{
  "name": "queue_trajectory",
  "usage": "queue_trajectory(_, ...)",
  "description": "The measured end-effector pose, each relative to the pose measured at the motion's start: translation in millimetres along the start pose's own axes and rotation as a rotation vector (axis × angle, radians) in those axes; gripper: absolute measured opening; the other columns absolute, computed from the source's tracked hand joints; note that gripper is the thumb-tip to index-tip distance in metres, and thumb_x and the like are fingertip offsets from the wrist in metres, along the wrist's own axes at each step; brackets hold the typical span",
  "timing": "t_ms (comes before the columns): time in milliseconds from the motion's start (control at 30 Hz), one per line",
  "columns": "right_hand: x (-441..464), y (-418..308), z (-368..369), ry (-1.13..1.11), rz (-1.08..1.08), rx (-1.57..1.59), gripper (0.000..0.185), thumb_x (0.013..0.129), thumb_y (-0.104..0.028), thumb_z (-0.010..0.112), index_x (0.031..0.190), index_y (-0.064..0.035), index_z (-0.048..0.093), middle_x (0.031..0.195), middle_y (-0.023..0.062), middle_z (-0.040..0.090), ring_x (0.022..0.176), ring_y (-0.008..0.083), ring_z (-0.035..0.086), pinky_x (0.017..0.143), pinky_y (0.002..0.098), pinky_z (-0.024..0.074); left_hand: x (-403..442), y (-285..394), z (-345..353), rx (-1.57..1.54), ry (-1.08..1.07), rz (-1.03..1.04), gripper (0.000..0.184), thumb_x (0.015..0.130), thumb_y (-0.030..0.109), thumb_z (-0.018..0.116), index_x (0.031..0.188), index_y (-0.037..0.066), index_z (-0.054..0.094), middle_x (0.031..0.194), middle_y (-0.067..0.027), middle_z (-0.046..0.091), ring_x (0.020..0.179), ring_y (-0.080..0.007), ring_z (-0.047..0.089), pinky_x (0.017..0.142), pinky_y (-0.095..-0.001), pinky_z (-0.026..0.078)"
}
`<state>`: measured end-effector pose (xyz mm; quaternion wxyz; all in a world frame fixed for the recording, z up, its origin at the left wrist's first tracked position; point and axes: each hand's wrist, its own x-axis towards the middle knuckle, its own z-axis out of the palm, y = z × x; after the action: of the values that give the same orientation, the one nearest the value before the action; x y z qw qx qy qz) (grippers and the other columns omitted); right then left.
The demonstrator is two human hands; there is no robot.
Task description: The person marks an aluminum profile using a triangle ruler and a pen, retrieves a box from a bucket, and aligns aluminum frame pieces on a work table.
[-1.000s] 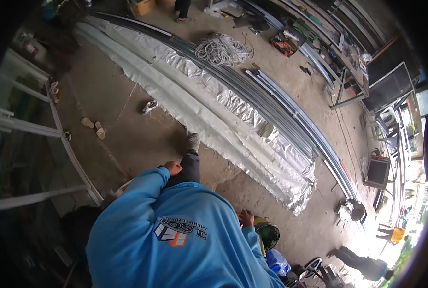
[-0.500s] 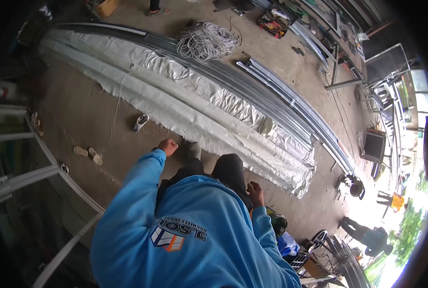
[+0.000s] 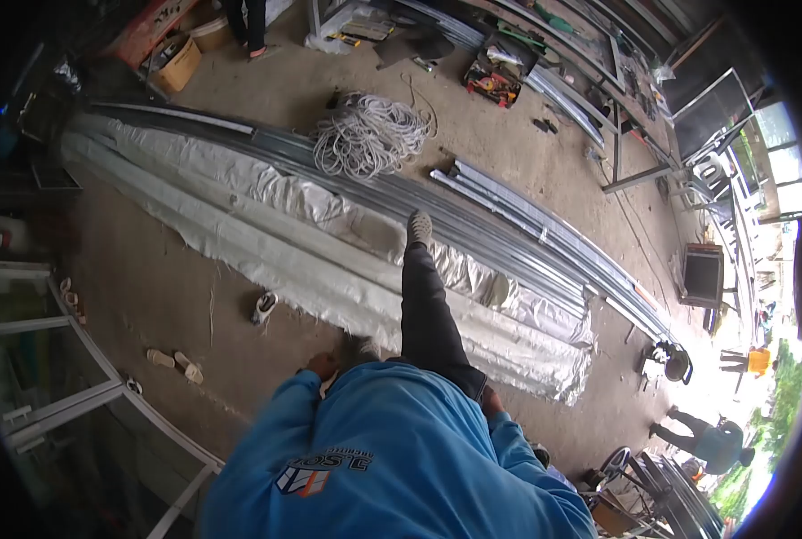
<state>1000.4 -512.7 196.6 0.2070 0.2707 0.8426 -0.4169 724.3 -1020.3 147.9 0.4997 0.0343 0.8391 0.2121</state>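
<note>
My left hand (image 3: 323, 365) hangs beside my hip at the edge of my blue sweatshirt (image 3: 401, 440), fingers loosely curled with nothing visible in them. Against my other hip is my right hand (image 3: 491, 402); its fingers are mostly hidden. One leg stretches forward across a long bundle in white wrapping (image 3: 329, 260). That leg's patterned shoe (image 3: 420, 229) is at the bundle's far side, over the grey metal profiles (image 3: 473, 235); whether it touches them I cannot tell. My other foot (image 3: 367, 349) is on the near side, partly hidden by my body.
A heap of pale rope (image 3: 372, 135) lies on the profiles. Beyond are more metal lengths (image 3: 545, 216), a toolbox (image 3: 498, 76) and a metal frame (image 3: 636, 180). Slippers (image 3: 185, 366) and a loose shoe (image 3: 263, 307) lie left, near glazed frames (image 3: 68, 409). People stand nearby, one at right (image 3: 711, 445).
One leg has swung forward over the white bundle. My left hand has drawn back toward my hip, and my right hand has dropped lower beside my leg. The view has shifted forward.
</note>
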Motion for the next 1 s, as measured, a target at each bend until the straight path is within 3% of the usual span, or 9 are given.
queue_trajectory(67,70,-4,-11,-0.014,-0.118,-0.141,0.038,0.097,-0.026,0.070,0.120,0.0043,0.069,0.110,0.0225,0.079,0.105,0.0335,0.076,0.090,0.0405,0.0602,-1,27,-30,-0.036,-0.088,-0.077,0.054,0.093,0.046,0.068,0.125,0.002,0.075,0.130,-0.0240,0.072,0.123,-0.0412,0.068,0.108,-0.0486,0.052)
queue_trajectory(233,214,-140,-92,-0.089,0.188,0.285,0.051,0.095,-0.034,0.079,0.127,0.0034,0.068,0.114,0.0251,0.077,0.107,0.0334,0.076,0.090,0.0410,0.0599,80,41,-81,0.180,-0.055,0.054,0.054,0.094,0.047,0.068,0.122,0.002,0.076,0.127,-0.0234,0.073,0.118,-0.0403,0.070,0.106,-0.0483,0.053)
queue_trajectory(300,272,-159,-107,0.096,-0.073,0.085,0.049,0.098,-0.032,0.077,0.131,0.0027,0.068,0.103,0.0182,0.077,0.093,0.0225,0.074,0.079,0.0378,0.0589,80,103,-131,-0.028,-0.047,-0.131,0.054,0.095,0.048,0.067,0.123,0.002,0.076,0.123,-0.0232,0.075,0.116,-0.0406,0.070,0.105,-0.0479,0.053)
queue_trajectory(333,293,-173,-119,0.103,-0.021,0.167,0.049,0.098,-0.034,0.076,0.129,0.0027,0.069,0.100,0.0177,0.077,0.091,0.0225,0.073,0.079,0.0380,0.0585,72,135,-159,-0.120,-0.047,-0.232,0.054,0.095,0.048,0.067,0.123,0.003,0.076,0.121,-0.0231,0.075,0.116,-0.0407,0.070,0.104,-0.0476,0.054)
queue_trajectory(500,377,-237,-199,0.050,0.158,0.432,0.049,0.100,-0.034,0.072,0.133,0.0023,0.066,0.097,0.0143,0.076,0.087,0.0205,0.072,0.075,0.0344,0.0559,142,263,-285,-0.024,0.007,-0.011,0.044,0.092,0.048,0.075,0.109,0.008,0.076,0.112,-0.0173,0.078,0.107,-0.0357,0.073,0.094,-0.0470,0.057)
queue_trajectory(600,410,-227,-232,0.127,0.127,0.437,0.048,0.101,-0.034,0.071,0.133,0.0007,0.066,0.099,0.0120,0.075,0.086,0.0170,0.070,0.069,0.0325,0.0539,232,307,-338,-0.248,0.223,0.187,0.038,0.094,0.043,0.075,0.103,0.006,0.074,0.100,-0.0148,0.078,0.098,-0.0341,0.075,0.088,-0.0440,0.058)
queue_trajectory(767,441,-231,-301,0.191,0.315,0.589,0.046,0.101,-0.035,0.070,0.134,-0.0019,0.066,0.109,0.0109,0.074,0.093,0.0196,0.073,0.066,0.0327,0.0541,303,451,-443,-0.132,0.340,0.326,0.033,0.095,0.035,0.077,0.108,0.006,0.073,0.104,-0.0134,0.077,0.100,-0.0334,0.074,0.088,-0.0442,0.058)
queue_trajectory(833,451,-224,-316,0.206,0.390,0.618,0.047,0.102,-0.036,0.069,0.134,-0.0023,0.066,0.111,0.0090,0.074,0.093,0.0207,0.073,0.065,0.0332,0.0543,331,485,-470,-0.041,0.301,0.375,0.032,0.096,0.033,0.078,0.110,0.005,0.072,0.105,-0.0138,0.077,0.099,-0.0280,0.074,0.088,-0.0398,0.058)
queue_trajectory(1000,497,-203,-322,0.312,0.553,0.738,0.051,0.097,-0.037,0.073,0.131,0.0006,0.068,0.105,0.0116,0.074,0.087,0.0212,0.074,0.062,0.0336,0.0548,407,539,-528,0.217,0.113,0.278,0.041,0.094,0.041,0.075,0.116,0.007,0.073,0.115,-0.0172,0.076,0.110,-0.0349,0.072,0.095,-0.0459,0.057)
